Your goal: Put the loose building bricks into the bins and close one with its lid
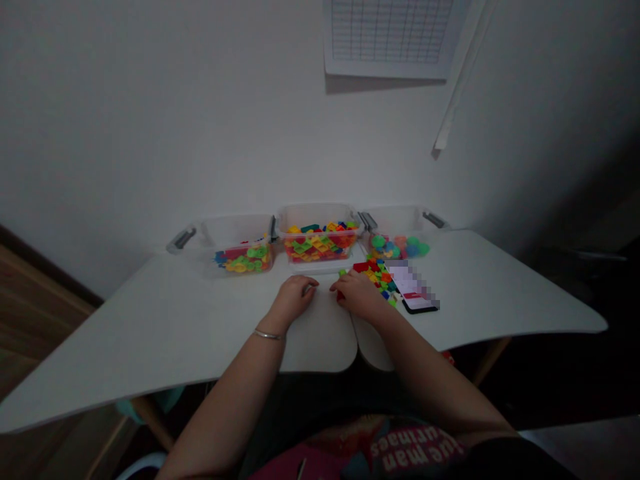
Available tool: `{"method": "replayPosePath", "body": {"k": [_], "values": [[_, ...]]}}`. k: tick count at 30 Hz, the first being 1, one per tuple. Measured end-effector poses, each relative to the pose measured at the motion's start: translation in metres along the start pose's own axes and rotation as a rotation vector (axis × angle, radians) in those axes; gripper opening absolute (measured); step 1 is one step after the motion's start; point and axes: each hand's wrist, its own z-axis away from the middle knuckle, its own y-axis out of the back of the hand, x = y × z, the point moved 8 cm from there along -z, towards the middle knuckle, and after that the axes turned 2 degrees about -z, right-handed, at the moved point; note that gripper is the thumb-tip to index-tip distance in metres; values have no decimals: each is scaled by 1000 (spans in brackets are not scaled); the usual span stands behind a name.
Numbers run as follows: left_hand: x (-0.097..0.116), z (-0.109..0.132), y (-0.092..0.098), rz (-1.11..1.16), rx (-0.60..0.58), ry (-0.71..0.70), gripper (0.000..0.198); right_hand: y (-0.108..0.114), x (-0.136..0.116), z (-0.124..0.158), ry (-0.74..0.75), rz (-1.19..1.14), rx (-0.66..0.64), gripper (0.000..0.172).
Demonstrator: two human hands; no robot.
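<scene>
Where the white table spreads: three clear bins, block-filled; loose block pile, right of centre; phone, adjoining; right hand, fingers pinching red block; left hand, fingers curled, hold undeterminable.

Much at the desk goes unseen

Along the desk's back edge, the small pieces blur together inside the bins. Near mid-desk, the right hand covers part of the brick pile; whether it grips the red piece cannot be told. The left hand conceals its palm. Pixelation masks part of the phone. The gridded sheet's top is cut off. Below the desk's front edge, the right forearm partly hides a red object.
</scene>
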Motion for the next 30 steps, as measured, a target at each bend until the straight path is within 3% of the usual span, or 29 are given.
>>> {"method": "replayPosePath", "body": {"k": [6, 12, 20, 26, 30], "values": [[-2, 0, 0, 24, 12, 5, 19, -2, -8, -5, -7, -104, 90, 28], [7, 0, 1, 116, 15, -38, 24, -2, 4, -7, -55, -515, 321, 24], [8, -1, 4, 128, 55, -54, 21, -25, 13, -17, -25, -944, 327, 14], [9, -1, 7, 103, 78, -60, 20, -26, 17, -16, -21, -930, 370, 14], [9, -1, 10, 95, 101, -39, 19, -15, 14, -13, 1, -858, 415, 11]]}}
